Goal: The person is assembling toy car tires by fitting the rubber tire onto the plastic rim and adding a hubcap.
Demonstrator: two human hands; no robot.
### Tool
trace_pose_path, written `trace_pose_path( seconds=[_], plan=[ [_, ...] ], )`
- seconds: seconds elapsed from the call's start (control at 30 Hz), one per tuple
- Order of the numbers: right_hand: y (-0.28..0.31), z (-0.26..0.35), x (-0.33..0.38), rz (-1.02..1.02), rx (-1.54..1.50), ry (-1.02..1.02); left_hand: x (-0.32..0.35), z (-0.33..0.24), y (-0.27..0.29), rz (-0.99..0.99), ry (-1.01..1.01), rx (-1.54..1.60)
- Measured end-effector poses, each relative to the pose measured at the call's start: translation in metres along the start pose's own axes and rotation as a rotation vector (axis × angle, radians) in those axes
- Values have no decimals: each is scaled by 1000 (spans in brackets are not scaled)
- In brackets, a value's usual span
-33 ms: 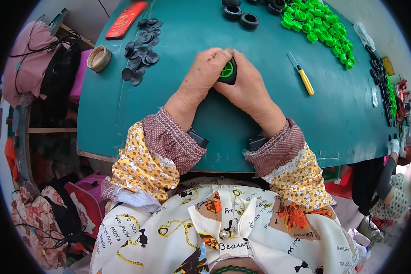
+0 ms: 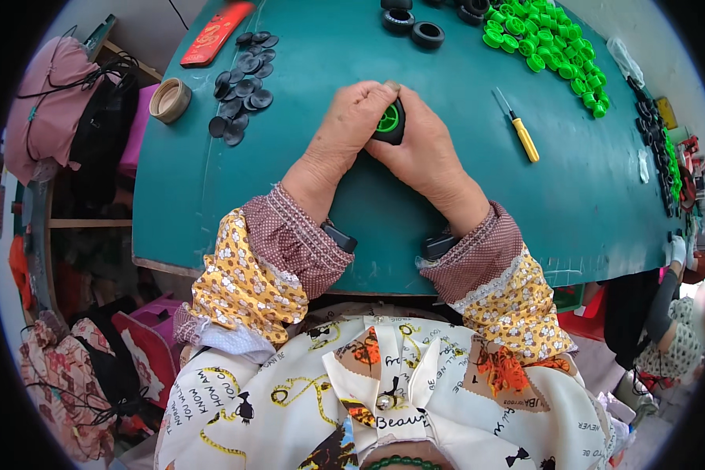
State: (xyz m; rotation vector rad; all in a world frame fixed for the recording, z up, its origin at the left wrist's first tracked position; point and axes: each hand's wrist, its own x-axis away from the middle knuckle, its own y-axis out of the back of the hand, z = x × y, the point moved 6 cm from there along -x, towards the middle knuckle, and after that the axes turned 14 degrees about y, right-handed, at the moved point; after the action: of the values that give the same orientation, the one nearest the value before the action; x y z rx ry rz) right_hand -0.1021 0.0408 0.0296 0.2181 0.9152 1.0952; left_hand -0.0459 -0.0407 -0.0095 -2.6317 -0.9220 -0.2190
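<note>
Between my two hands I hold a small toy wheel (image 2: 389, 119), a green spoked hub set in a black tyre. My left hand (image 2: 348, 124) wraps its left side, fingers closed. Around the right side closes my right hand (image 2: 420, 150), and both thumbs meet at the wheel's top. The hands hide much of the tyre. Several black discs (image 2: 249, 84) lie loose to the left on the green table (image 2: 290, 258). A screwdriver (image 2: 519, 129) with a yellow handle rests to the right.
At the far right is a heap of green hubs (image 2: 552, 47). Black tyres (image 2: 427, 34) sit at the far edge. A red flat case (image 2: 215, 35) and a round tan container (image 2: 170, 101) are on the left. Another person's arm (image 2: 664, 298) shows at right.
</note>
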Motion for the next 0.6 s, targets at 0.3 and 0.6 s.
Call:
trace_pose_path(
  seconds=[0.3, 0.6],
  plan=[
    [-4, 4, -2, -10, 85, 113, 4, -4, 2, -40, 30, 217],
    [11, -24, 0, -130, -348, -252, 9, -2, -12, 190, 117, 254]
  ],
)
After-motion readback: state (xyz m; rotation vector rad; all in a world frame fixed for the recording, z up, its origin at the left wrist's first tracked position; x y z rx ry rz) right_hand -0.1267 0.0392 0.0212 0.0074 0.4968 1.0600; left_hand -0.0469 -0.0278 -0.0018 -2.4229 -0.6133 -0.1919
